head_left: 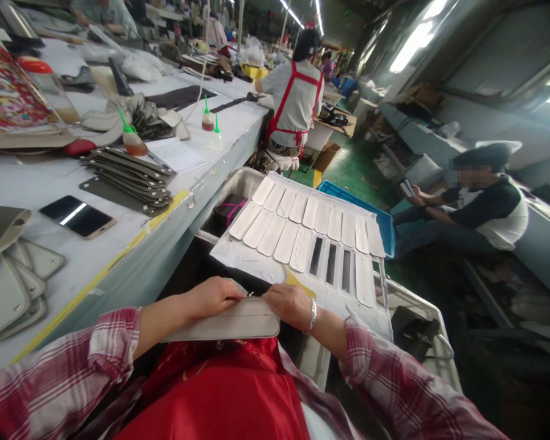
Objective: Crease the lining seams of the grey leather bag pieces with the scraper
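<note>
A light grey flat piece with a rounded end (229, 321) lies level above my red apron. My left hand (213, 297) grips its upper edge, fingers bent over it. At the piece's right end, my right hand (289, 304) pinches the same upper edge. Between the two hands a small metal part (250, 295) shows; its shape is too small to tell. Just beyond my hands is a white board (256, 266) bearing two rows of pale, round-ended strips (286, 241). Several dark strips (331, 264) show among them in the nearer row.
On the left table (119, 241) lie a phone (77, 216), stacked grey pieces (128, 177) and a green-tipped glue bottle (132, 142). Bins stand under the board, with a blue tray (380, 226) behind. One person sits ahead, another at right.
</note>
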Demonstrator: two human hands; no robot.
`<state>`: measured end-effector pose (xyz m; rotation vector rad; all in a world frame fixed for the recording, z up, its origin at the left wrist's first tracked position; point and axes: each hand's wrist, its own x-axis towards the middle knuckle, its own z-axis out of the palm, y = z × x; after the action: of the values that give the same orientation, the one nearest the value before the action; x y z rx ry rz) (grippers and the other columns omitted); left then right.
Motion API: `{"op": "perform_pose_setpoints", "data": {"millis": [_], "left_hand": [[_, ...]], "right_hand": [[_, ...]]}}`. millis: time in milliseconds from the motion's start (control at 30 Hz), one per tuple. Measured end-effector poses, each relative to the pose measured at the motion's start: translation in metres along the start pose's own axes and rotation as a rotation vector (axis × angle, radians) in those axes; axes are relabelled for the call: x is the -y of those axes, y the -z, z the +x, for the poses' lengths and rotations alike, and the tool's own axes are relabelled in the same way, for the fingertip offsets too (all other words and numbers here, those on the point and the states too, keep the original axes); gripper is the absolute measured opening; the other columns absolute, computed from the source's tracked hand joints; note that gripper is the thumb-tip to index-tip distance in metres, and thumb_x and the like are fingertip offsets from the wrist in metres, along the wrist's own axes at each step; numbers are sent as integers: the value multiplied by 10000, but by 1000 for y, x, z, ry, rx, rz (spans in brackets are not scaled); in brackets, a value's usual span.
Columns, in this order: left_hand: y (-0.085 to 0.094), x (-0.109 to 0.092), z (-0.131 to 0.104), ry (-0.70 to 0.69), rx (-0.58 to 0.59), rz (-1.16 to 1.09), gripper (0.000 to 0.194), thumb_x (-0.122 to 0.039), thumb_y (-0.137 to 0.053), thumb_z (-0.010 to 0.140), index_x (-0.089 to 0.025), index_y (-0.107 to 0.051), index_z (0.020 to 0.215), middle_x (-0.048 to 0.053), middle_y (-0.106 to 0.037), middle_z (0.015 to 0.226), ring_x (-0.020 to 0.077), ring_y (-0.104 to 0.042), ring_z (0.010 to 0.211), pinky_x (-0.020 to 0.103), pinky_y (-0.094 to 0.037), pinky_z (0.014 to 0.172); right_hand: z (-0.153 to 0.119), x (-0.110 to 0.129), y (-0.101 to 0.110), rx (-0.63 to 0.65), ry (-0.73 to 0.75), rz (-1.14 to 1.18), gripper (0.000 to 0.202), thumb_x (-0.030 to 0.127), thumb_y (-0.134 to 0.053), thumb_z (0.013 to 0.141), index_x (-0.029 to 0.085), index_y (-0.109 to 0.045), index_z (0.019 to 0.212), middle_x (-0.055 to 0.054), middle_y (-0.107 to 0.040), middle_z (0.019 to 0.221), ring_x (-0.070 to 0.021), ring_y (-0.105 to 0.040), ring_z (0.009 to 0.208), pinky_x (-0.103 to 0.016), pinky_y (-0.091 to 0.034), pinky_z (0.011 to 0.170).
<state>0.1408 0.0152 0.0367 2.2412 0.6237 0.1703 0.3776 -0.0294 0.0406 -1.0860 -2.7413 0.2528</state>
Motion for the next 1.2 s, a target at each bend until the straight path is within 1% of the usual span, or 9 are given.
{"op": "perform_pose_setpoints", "data": {"millis": [167,300,467,600,700,800,967,1067,1200], "left_hand": [[3,-2,2,43,4,37,288,-181,-466,805,-203,-656,1020,16,-668,970,152,-594,884,196,-407,768],[14,5,-2,17,75,6,372,-115,-474,738,-207,-629,1063,7,-654,1017,147,-584,919,190,-407,805],[25,19,-19,73,119,-7,348,-156,-464,765,-234,-637,1056,-12,-662,1021,143,-593,910,189,-407,816],[23,18,-28,92,86,49,332,-174,-475,769,-231,-641,1051,1,-669,1004,158,-598,908,210,-413,819],[15,11,-29,87,41,98,364,-154,-447,782,-235,-611,1096,6,-654,1044,161,-596,933,221,-413,832],[5,7,-25,65,16,113,405,-141,-430,792,-236,-560,1164,7,-621,1132,167,-576,1007,229,-403,873],[-5,2,-8,9,15,81,332,-225,-413,860,-216,-574,1151,21,-638,1108,170,-596,983,222,-421,852],[-7,5,-4,-11,24,73,323,-227,-421,867,-223,-578,1149,12,-645,1097,160,-599,983,211,-428,852],[-12,13,-7,-110,8,124,361,-172,-398,863,-211,-538,1193,23,-597,1190,142,-554,1071,216,-390,938]], "right_hand": [[3,1,1,26,-33,2,217,193,-396,886,160,-602,824,-39,-574,730,-115,-521,671,-217,-394,632],[8,2,5,64,-70,-4,160,201,-435,856,161,-579,799,-31,-548,733,-117,-506,666,-222,-391,647],[18,6,10,205,-122,-41,130,195,-450,842,154,-570,813,-45,-563,784,-133,-529,710,-235,-397,656],[22,9,8,271,-148,-110,95,186,-469,832,157,-557,814,-60,-568,812,-152,-535,713,-255,-390,621],[18,10,4,243,-132,-126,113,194,-454,852,163,-552,807,-56,-561,807,-144,-521,703,-254,-388,622],[11,8,2,193,-113,-101,204,218,-403,896,164,-564,783,-45,-553,772,-126,-509,697,-237,-390,639],[4,3,0,98,-74,-26,277,228,-357,921,159,-597,802,-36,-550,724,-111,-505,692,-212,-391,637],[5,0,1,51,-49,20,266,234,-371,914,162,-607,816,-36,-557,736,-103,-509,668,-201,-392,617],[5,-4,1,19,-15,67,235,223,-388,902,166,-608,844,-42,-563,742,-103,-526,674,-199,-402,622]]}}
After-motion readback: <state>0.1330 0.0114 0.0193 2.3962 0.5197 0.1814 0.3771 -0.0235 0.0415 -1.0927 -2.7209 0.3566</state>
